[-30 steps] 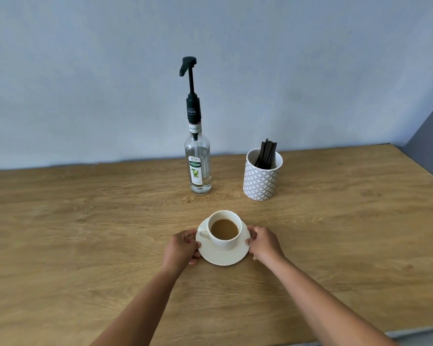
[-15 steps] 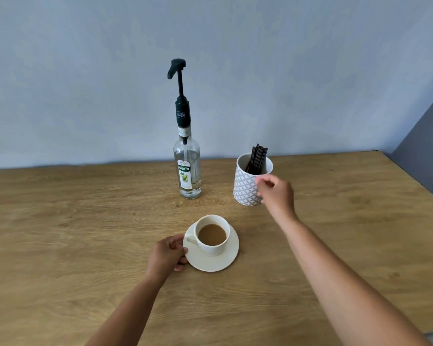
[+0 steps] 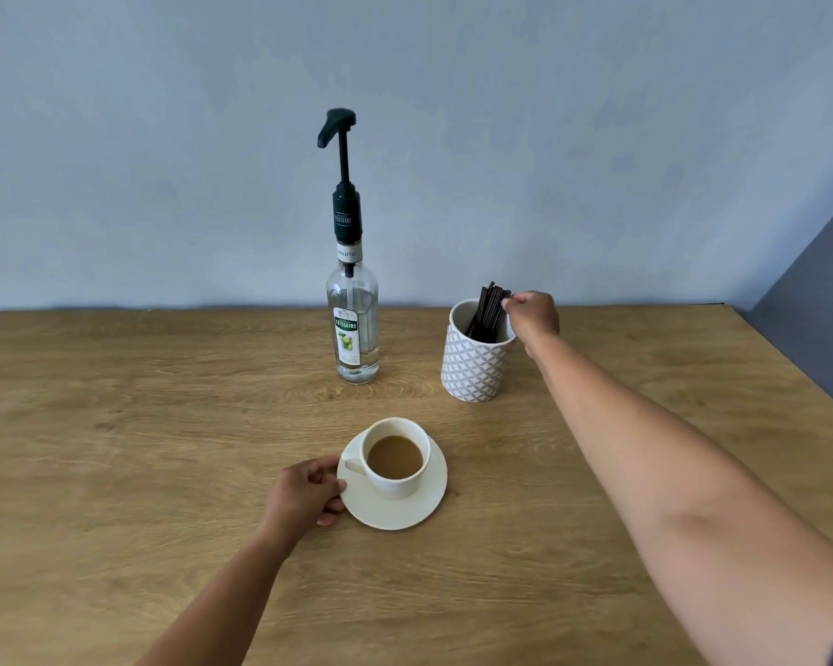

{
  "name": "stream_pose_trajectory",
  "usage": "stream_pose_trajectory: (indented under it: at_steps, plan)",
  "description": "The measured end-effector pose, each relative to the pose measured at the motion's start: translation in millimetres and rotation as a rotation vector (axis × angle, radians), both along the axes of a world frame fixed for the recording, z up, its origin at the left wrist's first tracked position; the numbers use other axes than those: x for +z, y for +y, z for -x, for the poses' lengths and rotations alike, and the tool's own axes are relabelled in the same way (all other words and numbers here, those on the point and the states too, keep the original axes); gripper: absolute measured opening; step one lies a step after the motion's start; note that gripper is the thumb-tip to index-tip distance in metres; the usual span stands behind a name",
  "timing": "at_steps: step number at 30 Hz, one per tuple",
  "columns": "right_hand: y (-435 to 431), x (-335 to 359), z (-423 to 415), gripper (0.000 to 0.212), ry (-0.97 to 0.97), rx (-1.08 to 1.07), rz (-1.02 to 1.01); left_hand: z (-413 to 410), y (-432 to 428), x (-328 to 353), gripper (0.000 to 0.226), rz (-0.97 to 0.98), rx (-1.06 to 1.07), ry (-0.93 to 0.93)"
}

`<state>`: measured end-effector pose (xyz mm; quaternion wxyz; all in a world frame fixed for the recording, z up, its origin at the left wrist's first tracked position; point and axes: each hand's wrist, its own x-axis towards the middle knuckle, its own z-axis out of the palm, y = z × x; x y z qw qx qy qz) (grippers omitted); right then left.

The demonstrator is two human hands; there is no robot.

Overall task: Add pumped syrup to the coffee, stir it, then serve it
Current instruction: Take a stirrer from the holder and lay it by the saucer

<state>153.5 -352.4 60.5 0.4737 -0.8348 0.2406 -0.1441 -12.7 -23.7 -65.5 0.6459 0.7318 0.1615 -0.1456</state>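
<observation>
— Where do the edges lie in the head view?

— The pale-oak wooden table (image 3: 116,425) ends at the back against a blue-grey painted wall (image 3: 164,161). Its right edge runs off diagonally below a darker grey panel (image 3: 818,305). The tall clear glass syrup bottle (image 3: 354,329) and the white, grey-patterned ceramic holder (image 3: 474,367) stand near the back edge, apart from each other. Bare wood shows between them and the white ceramic cup (image 3: 395,466) of milky coffee, which sits nearer the person.

— Any writing?

— The bottle's green-and-white label reads "TEISSEIRE", and the neck band reads "MOJITO". Its black pump (image 3: 337,125) stands raised, spout pointing left.

— And the hands?

— The left hand (image 3: 301,497) grips the left rim of the round white saucer (image 3: 419,511) under the cup, thumb on top and fingers curled beneath. The right hand (image 3: 532,317) reaches over the holder's right side. Its curled fingertips are at the tops of the thin black stirrer sticks (image 3: 489,310), but whether they pinch one cannot be told.
</observation>
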Motion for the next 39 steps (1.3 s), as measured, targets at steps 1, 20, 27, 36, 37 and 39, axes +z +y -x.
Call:
stream_pose_trajectory:
  at_steps: [1, 20, 27, 36, 37, 39]
  plan:
    - [0.2, -1.0, -0.3, 0.023, -0.007, -0.001, -0.016, -0.1, 0.3, -0.2, 0.033, -0.009, -0.001, 0.000]
    - [-0.4, 2.3, 20.4, 0.005, -0.103, -0.064, -0.120, 2.5, -1.5, 6.4, 0.033, -0.003, -0.009, 0.008]
    - [-1.8, 5.8, 30.4, 0.006, -0.107, -0.057, -0.080, 3.2, -1.4, 8.8, 0.033, 0.009, -0.020, 0.008]
    - [-7.5, 4.1, 39.0, 0.019, -0.172, -0.037, -0.134, 2.1, 0.1, 6.8, 0.032, 0.006, -0.027, 0.011]
    - [-8.9, 5.5, 39.7, 0.022, -0.184, -0.042, -0.134, 1.9, 0.6, 6.4, 0.032, 0.006, -0.027, 0.013]
    - [-11.2, 11.1, 41.9, 0.023, -0.217, -0.054, -0.130, 1.3, 1.4, 6.2, 0.032, 0.003, -0.025, 0.016]
